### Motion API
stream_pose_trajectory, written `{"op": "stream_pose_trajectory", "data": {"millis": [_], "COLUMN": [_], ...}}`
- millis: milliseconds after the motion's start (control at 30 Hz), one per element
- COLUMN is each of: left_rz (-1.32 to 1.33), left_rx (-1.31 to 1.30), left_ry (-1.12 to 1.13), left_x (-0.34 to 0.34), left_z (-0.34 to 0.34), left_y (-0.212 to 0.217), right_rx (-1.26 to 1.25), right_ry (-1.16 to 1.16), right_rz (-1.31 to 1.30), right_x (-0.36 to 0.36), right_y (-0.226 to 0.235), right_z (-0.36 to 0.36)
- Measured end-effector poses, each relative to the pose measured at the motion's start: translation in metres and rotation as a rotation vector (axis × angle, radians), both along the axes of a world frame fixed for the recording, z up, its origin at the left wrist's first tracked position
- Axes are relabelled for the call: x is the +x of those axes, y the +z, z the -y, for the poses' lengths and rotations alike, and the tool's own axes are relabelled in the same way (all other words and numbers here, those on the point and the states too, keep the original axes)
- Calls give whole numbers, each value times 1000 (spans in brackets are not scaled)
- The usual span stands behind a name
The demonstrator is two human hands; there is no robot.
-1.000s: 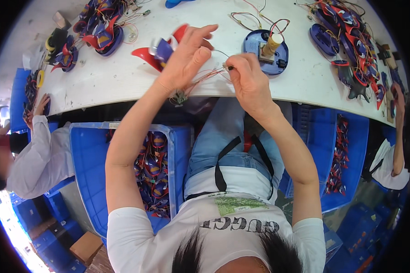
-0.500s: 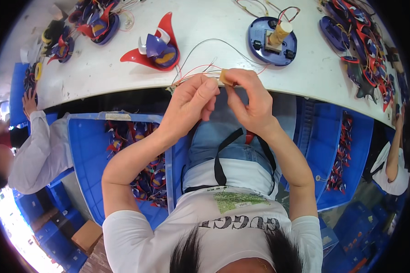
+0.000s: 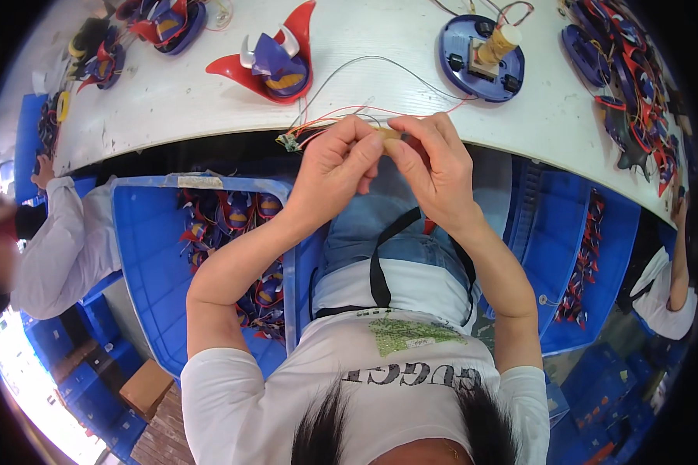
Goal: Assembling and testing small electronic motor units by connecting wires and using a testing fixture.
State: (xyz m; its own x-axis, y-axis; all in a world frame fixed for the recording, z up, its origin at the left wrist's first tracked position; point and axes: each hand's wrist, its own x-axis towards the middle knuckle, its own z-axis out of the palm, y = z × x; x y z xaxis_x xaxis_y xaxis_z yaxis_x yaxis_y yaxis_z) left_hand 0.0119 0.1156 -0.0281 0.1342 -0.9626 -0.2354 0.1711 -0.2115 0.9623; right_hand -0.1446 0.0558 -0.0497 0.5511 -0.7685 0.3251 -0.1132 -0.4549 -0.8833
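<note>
My left hand (image 3: 337, 157) is closed at the table's front edge, its thumb and fingers pinching thin wires (image 3: 329, 118); its fingertips hide the exact grip. Against it, my right hand (image 3: 438, 163) pinches a small piece of tan tape (image 3: 389, 134), which lies between both sets of fingertips. A small green circuit board (image 3: 290, 142) hangs on the wires by the edge, left of my hands. Beyond stands a toy figure (image 3: 275, 70) with a purple head, silver horns and red collar. One wire runs toward an upturned blue oval base (image 3: 461, 76) bearing a tape-wrapped cylinder (image 3: 498, 46).
More toy figures (image 3: 163, 27) sit at the table's far left, and a pile of wired toy parts (image 3: 632, 85) lies at the right. Blue bins (image 3: 155, 271) with figures flank my lap. Other people work at both sides, one in a white sleeve (image 3: 58, 248).
The view has shifted a little, and the toy and base sit higher in it. My fingertips have come together on the tape, and the circuit board shows more plainly beside my left hand.
</note>
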Motion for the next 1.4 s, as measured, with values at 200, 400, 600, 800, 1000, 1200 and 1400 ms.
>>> {"op": "stream_pose_trajectory", "data": {"millis": [200,400,600,800,1000,1200,1400], "left_rz": [152,1190,1396,1368,1416,1413,1499], "left_rx": [-74,-432,-235,-196,-420,-497,-523], "left_ry": [25,124,97,165,232,109,78], "left_x": [13,50,49,48,59,70,84], "left_z": [-15,-38,-33,-25,-23,-14,11], "left_y": [-6,-9,-25,-36,-30,-17,-9], "right_rx": [413,684,716,667,639,642,664], "right_ry": [40,32,159,210,185,168,117], "right_rz": [31,250,358,355,388,405,344], "right_x": [9,15,25,27,29,19,10], "right_y": [14,25,35,44,45,43,31], "right_z": [1,15,21,20,26,28,20]}}
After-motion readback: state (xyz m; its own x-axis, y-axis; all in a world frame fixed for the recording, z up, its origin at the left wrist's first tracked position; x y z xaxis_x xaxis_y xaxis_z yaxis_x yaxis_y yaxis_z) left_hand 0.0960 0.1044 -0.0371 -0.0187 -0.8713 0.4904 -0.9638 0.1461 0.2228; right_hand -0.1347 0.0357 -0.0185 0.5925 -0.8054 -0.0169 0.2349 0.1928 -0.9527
